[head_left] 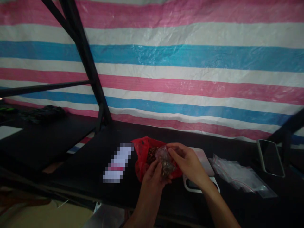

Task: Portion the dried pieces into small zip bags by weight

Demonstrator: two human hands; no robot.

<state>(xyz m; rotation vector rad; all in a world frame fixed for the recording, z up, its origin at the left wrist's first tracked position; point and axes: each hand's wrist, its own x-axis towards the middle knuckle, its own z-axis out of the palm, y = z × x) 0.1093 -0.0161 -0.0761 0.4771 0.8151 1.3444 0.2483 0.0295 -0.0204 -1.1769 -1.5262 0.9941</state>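
Between my hands is a small clear zip bag (pixel 166 164) partly filled with small brownish pieces. My left hand (pixel 153 172) grips its lower left side, thumb on the front. The fingers of my right hand (pixel 182 155) are closed at the bag's upper right edge. Just behind and beneath it, a red plastic bag (pixel 142 158) stands open, with small dark brown and golden pieces (pixel 152 154) inside. A white digital scale (pixel 209 167) sits to the right, partly hidden by my right hand and forearm.
On the black table (pixel 90 158), a blurred-out white slip (pixel 118 163) lies left of the red bag. Flat clear zip bags (pixel 239 175) lie right of the scale, near a phone (pixel 270 157). A black metal post (pixel 89 68) rises before the striped sheet (pixel 178 57).
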